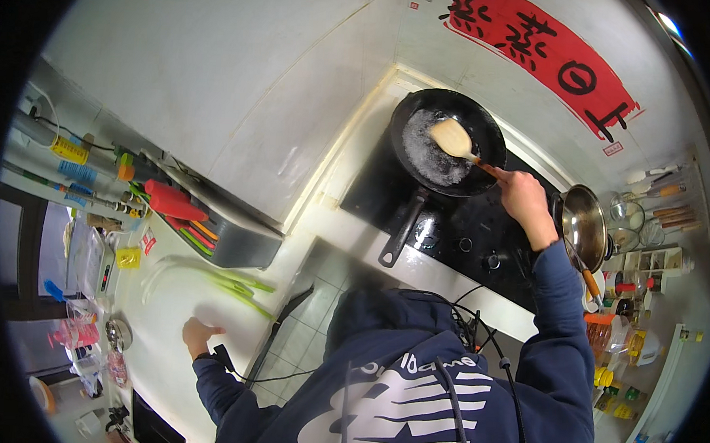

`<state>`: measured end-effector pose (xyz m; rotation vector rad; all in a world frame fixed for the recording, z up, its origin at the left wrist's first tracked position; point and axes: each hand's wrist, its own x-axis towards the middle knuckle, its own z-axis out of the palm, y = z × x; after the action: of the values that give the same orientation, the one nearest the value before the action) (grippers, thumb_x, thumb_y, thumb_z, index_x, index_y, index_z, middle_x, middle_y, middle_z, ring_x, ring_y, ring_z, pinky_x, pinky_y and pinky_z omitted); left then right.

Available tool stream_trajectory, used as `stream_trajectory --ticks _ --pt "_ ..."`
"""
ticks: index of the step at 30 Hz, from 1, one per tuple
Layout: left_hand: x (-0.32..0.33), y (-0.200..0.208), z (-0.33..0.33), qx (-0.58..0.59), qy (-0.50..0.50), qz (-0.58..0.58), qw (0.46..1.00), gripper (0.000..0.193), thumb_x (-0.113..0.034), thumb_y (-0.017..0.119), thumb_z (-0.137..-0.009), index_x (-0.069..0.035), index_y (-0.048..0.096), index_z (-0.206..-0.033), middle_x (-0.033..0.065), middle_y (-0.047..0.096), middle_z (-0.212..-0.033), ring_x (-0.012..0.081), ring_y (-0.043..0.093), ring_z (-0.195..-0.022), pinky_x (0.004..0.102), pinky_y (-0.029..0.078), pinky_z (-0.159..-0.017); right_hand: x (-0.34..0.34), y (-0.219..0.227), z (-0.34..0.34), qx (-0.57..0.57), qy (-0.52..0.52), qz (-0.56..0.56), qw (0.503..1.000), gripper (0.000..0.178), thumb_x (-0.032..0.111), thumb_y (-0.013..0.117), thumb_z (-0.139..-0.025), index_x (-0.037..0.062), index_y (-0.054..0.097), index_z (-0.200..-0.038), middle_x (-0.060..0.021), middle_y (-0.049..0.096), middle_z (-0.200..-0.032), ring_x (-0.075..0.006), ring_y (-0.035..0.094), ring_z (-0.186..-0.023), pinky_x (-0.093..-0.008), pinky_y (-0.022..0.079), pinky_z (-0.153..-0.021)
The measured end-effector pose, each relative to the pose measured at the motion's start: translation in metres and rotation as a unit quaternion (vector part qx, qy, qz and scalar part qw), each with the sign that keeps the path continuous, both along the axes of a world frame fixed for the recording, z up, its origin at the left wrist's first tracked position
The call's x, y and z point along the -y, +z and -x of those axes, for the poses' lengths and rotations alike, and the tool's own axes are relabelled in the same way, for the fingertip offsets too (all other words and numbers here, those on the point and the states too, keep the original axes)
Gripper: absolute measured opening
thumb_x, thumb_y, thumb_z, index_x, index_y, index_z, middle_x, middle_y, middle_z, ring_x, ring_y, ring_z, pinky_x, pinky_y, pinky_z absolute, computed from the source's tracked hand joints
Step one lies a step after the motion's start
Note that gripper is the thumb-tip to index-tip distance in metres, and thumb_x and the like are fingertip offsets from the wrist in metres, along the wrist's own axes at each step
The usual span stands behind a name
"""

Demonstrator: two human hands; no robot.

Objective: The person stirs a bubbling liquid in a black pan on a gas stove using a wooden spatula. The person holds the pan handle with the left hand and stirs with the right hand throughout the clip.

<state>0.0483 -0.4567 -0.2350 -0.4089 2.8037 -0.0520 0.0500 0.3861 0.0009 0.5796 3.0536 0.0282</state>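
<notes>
My right hand [526, 204] is wrapped round the handle of a pale wooden spatula [451, 137]. The spatula's blade sits inside a black wok [489, 132] on the stove. White, foamy, bubbling contents [433, 158] cover much of the wok's bottom; what they are I cannot make out. The wok's long handle [405, 228] points back toward me, with no hand on it. At the left, my left hand [199, 335] rests at the white counter with its thumb stretched out and nothing visible in it. Green stalks [245, 286] lie just beyond that hand.
A shiny steel pot [583, 223] stands right of the black cooktop [465, 242], beside a wooden-handled utensil [592, 286]. Bottles [643, 345] and racked utensils line the right wall. A grey holder [247, 240] with coloured handles stands at the left. Cables [478, 314] hang by my chest.
</notes>
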Motion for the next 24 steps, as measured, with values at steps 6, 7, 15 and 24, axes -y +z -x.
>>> stream_trajectory --ticks 6,7,15,24 --pt "-0.001 0.005 0.007 0.094 0.063 -0.016 0.993 0.08 -0.054 0.105 -0.05 0.001 0.077 -0.101 0.0218 0.079 -0.106 0.041 0.076 -0.1 0.0493 0.061 -0.086 -0.005 0.021 -0.041 -0.037 0.043 -0.032 0.998 0.034 0.02 0.072 -0.097 0.0232 0.079 -0.131 -0.0152 0.074 -0.094 -0.041 0.074 -0.086 -0.0517 0.061 -0.076" --pt "-0.002 0.007 0.009 0.1 0.058 -0.008 0.993 0.08 -0.055 0.104 -0.049 0.001 0.076 -0.099 0.0217 0.079 -0.105 0.0411 0.076 -0.099 0.049 0.06 -0.086 -0.003 0.022 -0.045 -0.057 0.04 -0.032 0.997 0.034 0.02 0.072 -0.097 0.0224 0.079 -0.131 -0.0148 0.072 -0.094 -0.0412 0.074 -0.085 -0.052 0.06 -0.075" --pt "-0.006 0.01 0.005 0.08 0.046 -0.011 0.996 0.078 -0.056 0.103 -0.05 0.001 0.076 -0.096 0.0208 0.079 -0.102 0.0407 0.076 -0.099 0.0489 0.06 -0.086 0.007 0.015 -0.058 -0.111 -0.044 -0.024 0.992 0.036 0.019 0.072 -0.099 0.0213 0.078 -0.134 -0.0152 0.07 -0.094 -0.0412 0.072 -0.088 -0.0517 0.059 -0.078" --pt "-0.002 0.007 0.005 0.056 0.034 -0.013 0.998 0.078 -0.054 0.105 -0.05 0.001 0.076 -0.097 0.0203 0.079 -0.098 0.0394 0.076 -0.096 0.0485 0.06 -0.085 0.012 -0.013 -0.017 -0.056 0.044 0.061 0.996 0.031 0.019 0.07 -0.099 0.023 0.081 -0.128 -0.0191 0.078 -0.101 -0.0424 0.075 -0.094 -0.0518 0.061 -0.084"
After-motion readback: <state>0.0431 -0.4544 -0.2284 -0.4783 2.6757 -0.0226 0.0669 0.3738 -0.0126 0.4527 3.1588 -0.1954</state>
